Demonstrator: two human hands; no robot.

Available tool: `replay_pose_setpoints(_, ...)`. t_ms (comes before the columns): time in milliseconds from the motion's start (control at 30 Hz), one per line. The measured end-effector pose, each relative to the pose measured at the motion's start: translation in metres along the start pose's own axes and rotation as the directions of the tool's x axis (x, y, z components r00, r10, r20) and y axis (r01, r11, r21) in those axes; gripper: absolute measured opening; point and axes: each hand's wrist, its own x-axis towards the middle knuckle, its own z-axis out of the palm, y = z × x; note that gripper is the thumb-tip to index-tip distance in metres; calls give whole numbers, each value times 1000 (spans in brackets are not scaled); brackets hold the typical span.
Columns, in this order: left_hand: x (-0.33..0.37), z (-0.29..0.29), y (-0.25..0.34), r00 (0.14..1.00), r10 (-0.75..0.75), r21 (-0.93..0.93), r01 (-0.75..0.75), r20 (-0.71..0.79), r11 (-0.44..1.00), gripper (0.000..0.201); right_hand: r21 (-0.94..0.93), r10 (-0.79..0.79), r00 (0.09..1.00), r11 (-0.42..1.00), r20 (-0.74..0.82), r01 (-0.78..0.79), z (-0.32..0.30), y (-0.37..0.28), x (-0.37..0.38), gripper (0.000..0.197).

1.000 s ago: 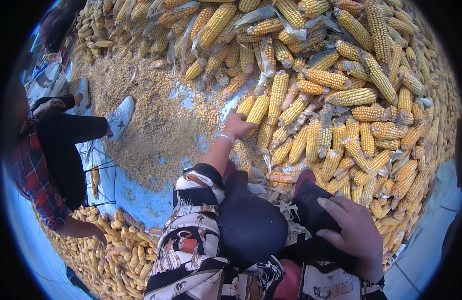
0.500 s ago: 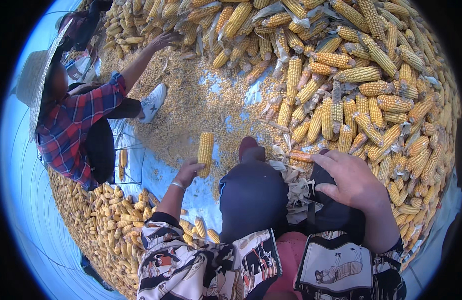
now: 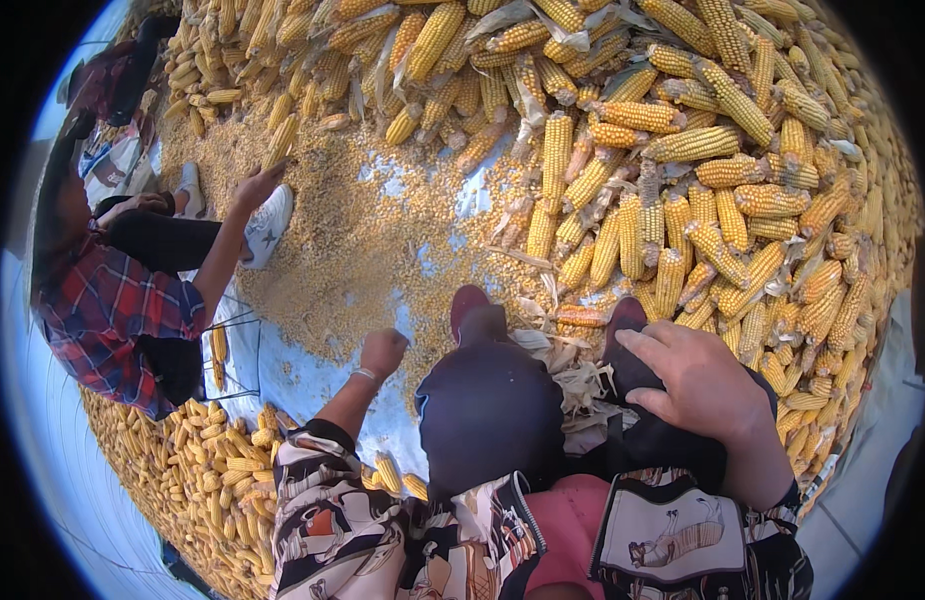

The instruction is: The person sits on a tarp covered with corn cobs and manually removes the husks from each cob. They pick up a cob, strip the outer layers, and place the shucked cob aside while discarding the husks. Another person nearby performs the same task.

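Left hand (image 3: pixel 384 352) curled, right hand (image 3: pixel 704 380) loosely open on a dark trouser leg (image 3: pixel 672 452).
I can't tell whether the left one, above the blue sheet (image 3: pixel 304 383), is closed on anything. Loose kernels (image 3: pixel 352 240) spread across the sheet ahead; the heap of corn cobs (image 3: pixel 712 145) rises in front and to the right. Off left, a plaid-shirted co-worker (image 3: pixel 132 305) holds a cob (image 3: pixel 280 140).

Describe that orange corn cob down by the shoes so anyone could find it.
Start at the big corn pile filling the upper right. At its lower edge, between the wearer's dark red shoes and just above pale dry husks, is the orange corn cob. It lies crosswise and looks deeper orange than the yellow cobs above it, which run roughly up and down.
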Motion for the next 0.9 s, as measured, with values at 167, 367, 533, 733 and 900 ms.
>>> replay_pose_setpoints(167,181,41,218,881,319,-63,-362,-351,930,38,26,199,966,978,162,-205,-7,7,13,63)
replay_pose_setpoints(367,227,-3,253,949,286,-81,-298,-136,951,31,3,219,970,975,104,-220,-15,21,26,60)
replay_pose_setpoints(533,294,-47,230,666,464,75,-525,-583,848,31,-8,343,927,938,151,-346,-17,27,34,61)
replay_pose_setpoints(733,288,-36,262,959,195,364,-110,-205,925,26,0,316,943,948,106,-318,-21,22,44,62)
replay_pose_setpoints(900,229,-44,214,959,282,296,-264,-19,918,36,-9,226,969,974,97,-226,-17,17,31,63)
